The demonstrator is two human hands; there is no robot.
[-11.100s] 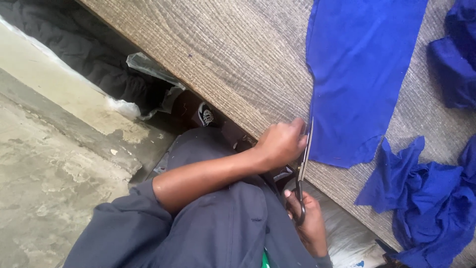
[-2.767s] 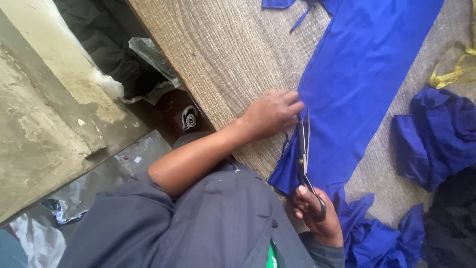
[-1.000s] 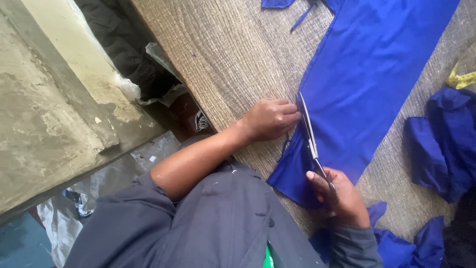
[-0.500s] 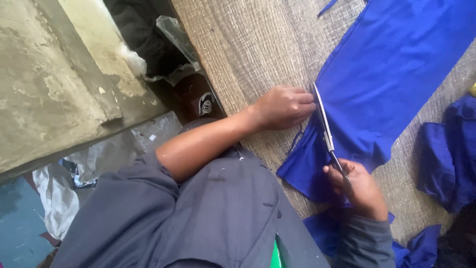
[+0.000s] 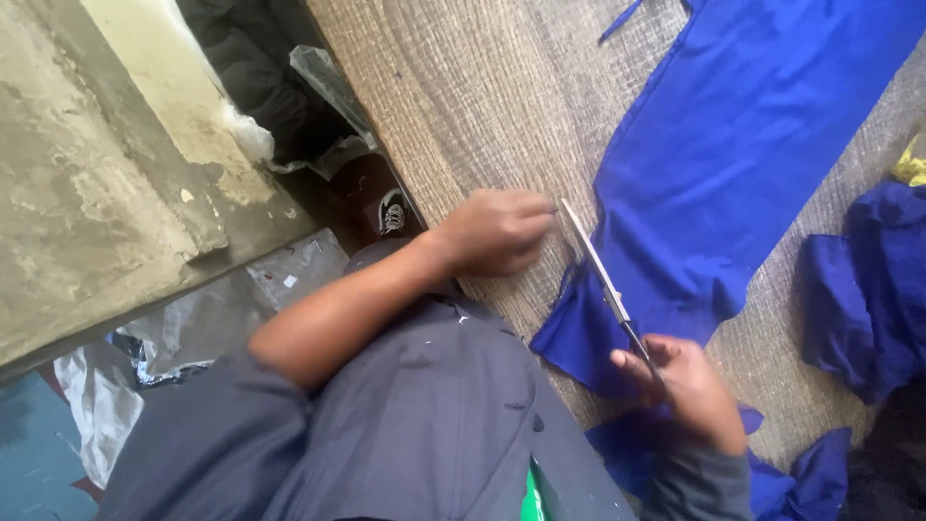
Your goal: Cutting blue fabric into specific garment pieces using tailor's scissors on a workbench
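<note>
On the wood-grain counter, the right hand grips long steel scissors, blades now shut along the blue cloth panel's edge; the left hand, blurred, apparently empty, has lifted off the cloth.

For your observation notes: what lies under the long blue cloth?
The blue cloth lies flat on a woven grey table. Anything beneath the cloth itself is covered.
</note>
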